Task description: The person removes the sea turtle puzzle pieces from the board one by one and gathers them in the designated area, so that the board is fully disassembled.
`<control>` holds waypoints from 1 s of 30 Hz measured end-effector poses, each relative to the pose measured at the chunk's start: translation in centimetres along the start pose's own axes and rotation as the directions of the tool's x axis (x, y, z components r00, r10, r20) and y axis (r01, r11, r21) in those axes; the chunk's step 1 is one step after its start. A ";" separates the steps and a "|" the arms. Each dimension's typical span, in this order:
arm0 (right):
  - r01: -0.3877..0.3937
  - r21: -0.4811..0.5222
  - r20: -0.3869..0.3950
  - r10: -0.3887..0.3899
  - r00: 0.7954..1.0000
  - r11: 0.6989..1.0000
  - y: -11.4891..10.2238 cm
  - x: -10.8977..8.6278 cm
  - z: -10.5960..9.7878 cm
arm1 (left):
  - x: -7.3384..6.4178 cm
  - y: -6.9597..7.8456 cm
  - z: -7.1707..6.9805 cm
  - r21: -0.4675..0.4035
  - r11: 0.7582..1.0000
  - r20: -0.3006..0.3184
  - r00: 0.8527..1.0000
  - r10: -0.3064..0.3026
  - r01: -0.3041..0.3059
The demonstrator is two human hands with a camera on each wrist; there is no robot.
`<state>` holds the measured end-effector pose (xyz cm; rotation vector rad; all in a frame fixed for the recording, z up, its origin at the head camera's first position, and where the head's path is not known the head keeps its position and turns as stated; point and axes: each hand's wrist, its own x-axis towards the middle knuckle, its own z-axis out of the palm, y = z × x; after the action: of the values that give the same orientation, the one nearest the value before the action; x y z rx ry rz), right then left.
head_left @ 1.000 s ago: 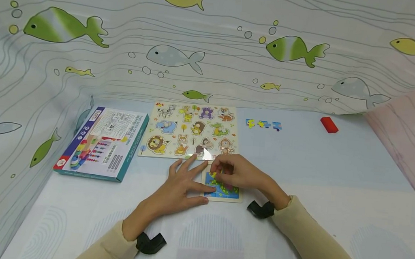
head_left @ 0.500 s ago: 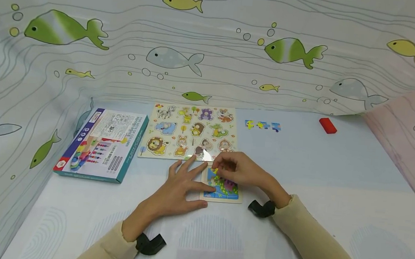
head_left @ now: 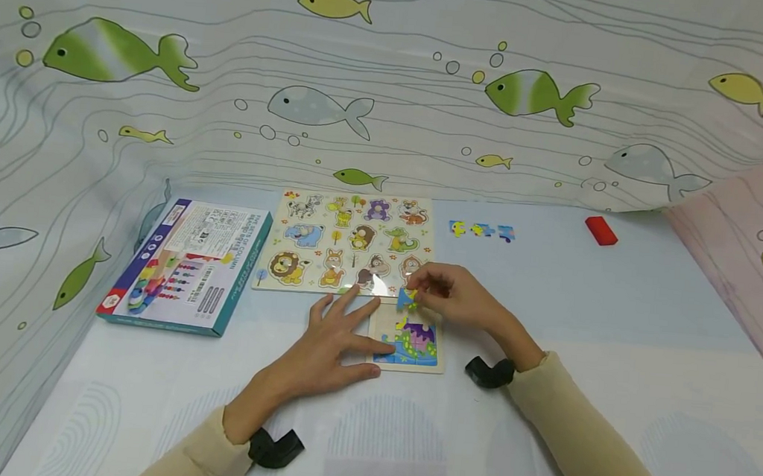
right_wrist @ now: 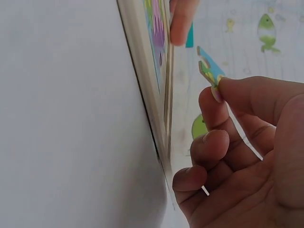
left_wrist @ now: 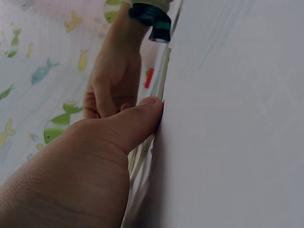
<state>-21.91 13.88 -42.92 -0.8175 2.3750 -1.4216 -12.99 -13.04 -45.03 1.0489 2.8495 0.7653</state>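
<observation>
The piece (head_left: 406,300) is blue with yellow and green. The puzzle (head_left: 422,338) is purple, green and blue, its frame (head_left: 409,368) beige. The other pieces (head_left: 481,230) are blue and yellow. Many-coloured animals (head_left: 304,234) pattern the cream board (head_left: 316,257). The box (head_left: 187,264) is teal, purple and white, the block (head_left: 601,231) red, the backdrop (head_left: 426,17) white with green, yellow and grey fish (head_left: 109,52).

The head camera looks forward and down from above, far enough back to take in the bare left hand (head_left: 335,346), the bare right hand (head_left: 455,296) and the white fish-printed cloth backdrop (head_left: 431,29). Each wrist camera looks from close beside its own hand, the white tabletop (left_wrist: 237,118) tipped sideways, and catches part of the opposite hand beyond. Head and right-wrist views share the flat blue-and-yellow jigsaw piece (head_left: 404,299).
</observation>
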 end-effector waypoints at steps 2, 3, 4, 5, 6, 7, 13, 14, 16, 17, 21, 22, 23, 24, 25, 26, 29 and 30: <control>-0.003 0.004 -0.010 0.003 1.000 1.000 0.3 0.0 -0.3 | 0.0 0.0 0.0 -0.006 1.000 0.006 1.000 -0.003 0.003; -0.006 0.008 -0.013 0.006 1.000 1.000 0.4 0.0 -0.5 | 0.1 0.0 0.0 -0.010 1.000 0.006 1.000 -0.003 0.003; -0.011 0.014 -0.016 0.011 1.000 1.000 0.5 0.0 -0.6 | 0.1 0.0 0.0 -0.012 1.000 0.004 1.000 -0.001 0.001; -0.014 0.017 -0.021 0.014 1.000 1.000 0.6 0.0 -0.8 | 0.1 0.0 0.0 -0.013 1.000 0.004 1.000 -0.001 0.001; -0.022 0.019 -0.026 0.023 0.999 1.000 0.7 -0.1 -1.0 | 0.1 0.0 0.0 -0.014 1.000 0.000 1.000 0.002 -0.002; -0.029 0.020 -0.035 0.030 0.999 0.999 0.8 -0.1 -1.2 | 0.1 0.0 0.0 -0.015 1.000 -0.004 1.000 0.005 -0.005; -0.084 -0.022 -0.112 0.081 0.990 0.996 1.9 -0.3 -2.8 | 0.1 0.0 0.1 -0.005 1.000 -0.030 0.999 0.021 -0.021; -0.096 -0.033 -0.127 0.091 0.988 0.995 2.1 -0.3 -3.1 | 0.1 0.0 0.1 0.000 1.000 -0.033 0.999 0.022 -0.022; -0.119 -0.056 -0.160 0.109 0.981 0.991 2.5 -0.5 -3.7 | 0.1 0.0 0.1 0.003 1.000 -0.036 0.999 0.025 -0.024; -0.131 -0.064 -0.173 0.119 0.978 0.989 2.7 -0.6 -4.0 | 0.1 0.1 0.1 0.002 1.000 -0.035 0.999 0.022 -0.022; -0.181 -0.103 -0.221 0.155 0.963 0.978 3.4 -0.9 -5.0 | 0.0 0.1 0.1 -0.007 1.000 -0.036 0.999 0.023 -0.023; -0.193 -0.115 -0.232 0.162 0.959 0.975 3.6 -1.0 -5.2 | 0.0 0.1 0.1 -0.009 1.000 -0.036 0.999 0.022 -0.022; -0.204 -0.124 -0.244 0.170 0.955 0.971 3.7 -1.0 -5.4 | -0.1 0.1 0.1 -0.011 1.000 -0.036 0.999 0.021 -0.021; -0.215 -0.133 -0.256 0.176 0.951 0.968 3.9 -1.1 -5.5 | -0.1 0.0 0.1 -0.011 1.000 -0.036 0.999 0.020 -0.021; -0.224 -0.140 -0.267 0.182 0.947 0.964 4.0 -1.1 -5.7 | -0.1 0.0 0.1 -0.011 1.000 -0.035 0.999 0.019 -0.019; -0.234 -0.148 -0.277 0.187 0.942 0.961 4.1 -1.2 -5.8 | -0.1 0.0 0.1 -0.011 1.000 -0.034 0.999 0.017 -0.018; -0.254 -0.161 -0.298 0.198 0.934 0.954 4.4 -1.3 -5.9 | -0.1 0.0 0.1 -0.011 1.000 -0.031 0.999 0.012 -0.012; -0.260 -0.167 -0.303 0.201 0.931 0.951 4.4 -1.3 -5.9 | -0.1 0.0 0.1 -0.012 1.000 -0.030 1.000 0.011 -0.011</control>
<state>-25.21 20.52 -43.93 -0.3738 2.7611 -1.2855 -12.89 -13.06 -45.08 1.0612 2.8624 0.8042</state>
